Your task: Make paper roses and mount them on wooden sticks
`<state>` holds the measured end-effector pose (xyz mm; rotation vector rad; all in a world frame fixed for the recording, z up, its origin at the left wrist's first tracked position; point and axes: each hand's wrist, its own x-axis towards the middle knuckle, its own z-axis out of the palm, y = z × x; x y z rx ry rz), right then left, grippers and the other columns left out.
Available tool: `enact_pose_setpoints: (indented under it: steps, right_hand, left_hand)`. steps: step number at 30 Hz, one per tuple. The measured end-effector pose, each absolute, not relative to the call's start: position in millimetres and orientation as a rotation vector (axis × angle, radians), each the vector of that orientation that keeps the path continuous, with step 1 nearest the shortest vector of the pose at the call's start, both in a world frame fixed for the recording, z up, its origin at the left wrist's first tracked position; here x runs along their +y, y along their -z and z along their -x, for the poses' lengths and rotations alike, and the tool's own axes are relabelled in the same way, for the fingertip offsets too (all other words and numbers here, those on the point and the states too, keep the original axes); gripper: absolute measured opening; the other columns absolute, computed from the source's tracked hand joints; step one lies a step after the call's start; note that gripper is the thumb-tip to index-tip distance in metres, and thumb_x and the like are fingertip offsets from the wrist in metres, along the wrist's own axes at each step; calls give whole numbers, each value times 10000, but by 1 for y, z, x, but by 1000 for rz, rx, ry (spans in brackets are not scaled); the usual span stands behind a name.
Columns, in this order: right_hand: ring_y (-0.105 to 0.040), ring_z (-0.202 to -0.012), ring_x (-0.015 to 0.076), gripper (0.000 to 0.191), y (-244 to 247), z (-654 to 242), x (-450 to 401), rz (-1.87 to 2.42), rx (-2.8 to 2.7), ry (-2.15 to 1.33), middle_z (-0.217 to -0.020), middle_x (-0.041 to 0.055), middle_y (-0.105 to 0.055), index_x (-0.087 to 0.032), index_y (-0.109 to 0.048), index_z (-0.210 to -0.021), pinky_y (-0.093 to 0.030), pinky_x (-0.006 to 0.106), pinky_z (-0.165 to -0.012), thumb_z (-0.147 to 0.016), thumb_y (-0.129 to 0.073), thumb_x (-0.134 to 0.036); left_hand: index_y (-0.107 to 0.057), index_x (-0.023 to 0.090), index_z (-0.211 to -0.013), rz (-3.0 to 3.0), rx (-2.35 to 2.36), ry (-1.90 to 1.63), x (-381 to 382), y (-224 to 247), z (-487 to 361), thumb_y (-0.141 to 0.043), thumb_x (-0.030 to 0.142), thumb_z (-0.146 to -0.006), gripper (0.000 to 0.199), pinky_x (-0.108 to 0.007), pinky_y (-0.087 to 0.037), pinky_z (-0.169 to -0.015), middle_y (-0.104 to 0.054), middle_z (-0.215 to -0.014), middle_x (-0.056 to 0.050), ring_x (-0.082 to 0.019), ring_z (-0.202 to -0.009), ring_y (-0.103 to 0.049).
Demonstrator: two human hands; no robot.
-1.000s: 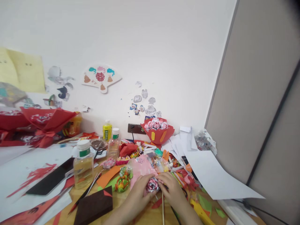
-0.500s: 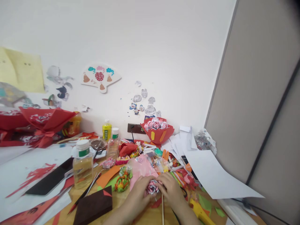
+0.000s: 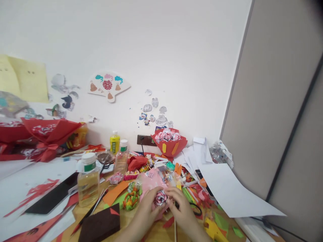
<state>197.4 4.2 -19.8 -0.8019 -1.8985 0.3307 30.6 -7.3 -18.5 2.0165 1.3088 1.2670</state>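
Paper rose (image 3: 160, 198) sits between both hands over the table (image 3: 127, 215), roundish, bloom up. Left hand (image 3: 148, 207) and right hand (image 3: 181, 205) have fingers pinched on opposite sides, neither nearer; can't really tell if the stick (image 3: 175, 230) joins it.

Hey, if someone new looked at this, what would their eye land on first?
Probably the red-wrapped bouquet, standing at the back of the cluttered table. Next might be the fan-shaped cutout with its red character, up and to the left on the white wall. Then the paper rose at the front, between the left hand and right hand.
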Motion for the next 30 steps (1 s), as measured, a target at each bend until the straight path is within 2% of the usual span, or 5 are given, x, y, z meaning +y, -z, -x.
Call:
enact_pose_setpoints:
  steps: [4, 10, 13, 22, 30]
  right_hand:
    - [-584, -978, 185, 161, 21, -195, 4, 813, -1901, -351, -1006, 68, -637, -217, -635, -939, -468, 317, -864, -853, -500, -217]
    - [-587, -935, 192, 102, 23, -195, 6, 828, -1871, -317, -958, 61, -640, -205, -629, -894, -460, 313, -837, -818, -560, -212]
    - [-585, -938, 189, 98, 20, -197, 4, 807, -1866, -313, -959, 55, -642, -211, -629, -897, -453, 308, -837, -827, -562, -229]
    - [-578, -973, 214, 296, 19, -199, 3, 842, -1898, -431, -1023, 56, -629, -239, -616, -1054, -462, 331, -850, -762, -616, -191]
    - [-564, -1003, 220, 302, 17, -203, 6, 768, -1901, -493, -1037, 57, -632, -269, -632, -1086, -444, 342, -878, -784, -622, -275]
  left_hand:
    - [-595, 211, -1104, -2017, 1316, -1263, -9, 19, -32, -619, 226, -720, 384, -388, -442, -908, -657, -1103, -92, -259, -1031, -572]
    - [-565, 196, -1154, -2110, 1322, -1253, -11, 21, -34, -668, 153, -633, 533, -408, -426, -929, -629, -1156, -112, -285, -1078, -549]
    - [-576, 199, -1130, -2130, 1299, -1262, -11, 21, -34, -666, 161, -644, 496, -404, -438, -900, -645, -1116, -107, -283, -1035, -566]
    - [-581, 208, -1087, -1976, 1242, -1342, -8, 22, -32, -673, 222, -691, 406, -383, -452, -878, -652, -1068, -89, -264, -1003, -578]
    - [-579, 174, -1089, -1799, 1195, -1322, -9, 14, -36, -695, 292, -646, 473, -416, -451, -911, -657, -1104, -119, -289, -1023, -595]
